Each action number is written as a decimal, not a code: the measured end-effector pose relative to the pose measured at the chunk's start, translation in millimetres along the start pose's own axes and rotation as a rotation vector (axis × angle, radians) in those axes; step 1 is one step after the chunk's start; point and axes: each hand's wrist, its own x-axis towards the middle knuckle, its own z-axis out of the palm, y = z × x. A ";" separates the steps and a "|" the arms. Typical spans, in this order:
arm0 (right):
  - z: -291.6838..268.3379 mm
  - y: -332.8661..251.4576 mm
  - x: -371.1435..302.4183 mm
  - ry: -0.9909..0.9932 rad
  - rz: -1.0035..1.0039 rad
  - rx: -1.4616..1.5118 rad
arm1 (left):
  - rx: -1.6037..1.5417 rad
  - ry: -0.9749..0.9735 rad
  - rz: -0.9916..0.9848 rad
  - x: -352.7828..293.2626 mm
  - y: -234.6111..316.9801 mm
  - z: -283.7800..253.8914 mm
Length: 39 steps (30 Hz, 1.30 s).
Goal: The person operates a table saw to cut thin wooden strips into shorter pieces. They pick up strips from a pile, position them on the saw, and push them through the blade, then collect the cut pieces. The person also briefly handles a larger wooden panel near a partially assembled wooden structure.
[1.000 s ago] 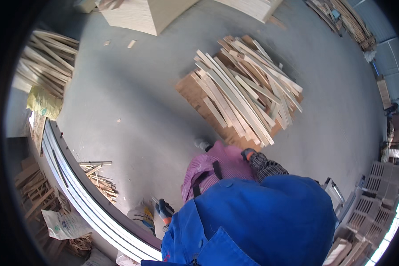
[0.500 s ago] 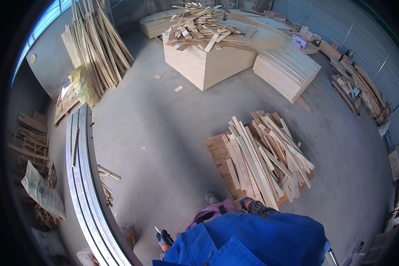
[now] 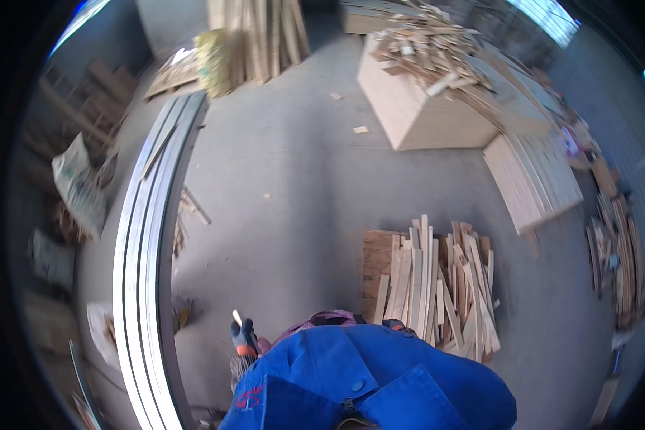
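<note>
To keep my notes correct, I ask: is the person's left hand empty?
No, a short pale strip sticks out from the closed, gloved left hand.

1. Left grip: dark blue-grey glove, orange cuff
2. Stick in it: pale cream
3. Right grip: dark glove, touch of orange
4. Jacket: bright blue with red marks
5. Cloth at the jacket's edge: dusky purple
6. Wood strips: cream to light tan
7. Board under them: brown
8. Metal rails: silver, dark lengthwise stripes
9. Floor: grey
10. Tall sack: yellow
11. Slumped sack: white, faintly green-printed
</note>
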 end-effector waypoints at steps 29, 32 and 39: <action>-159.8 -264.2 74.8 -0.100 0.105 0.914 | -0.424 0.608 0.359 -117.4 30.6 -105.6; -121.4 -276.7 88.1 -0.131 0.065 0.877 | -0.434 0.636 0.301 -120.6 31.3 -134.0; -73.2 -245.6 105.4 0.086 -0.757 -0.285 | -0.408 0.637 0.372 -114.4 14.6 -185.0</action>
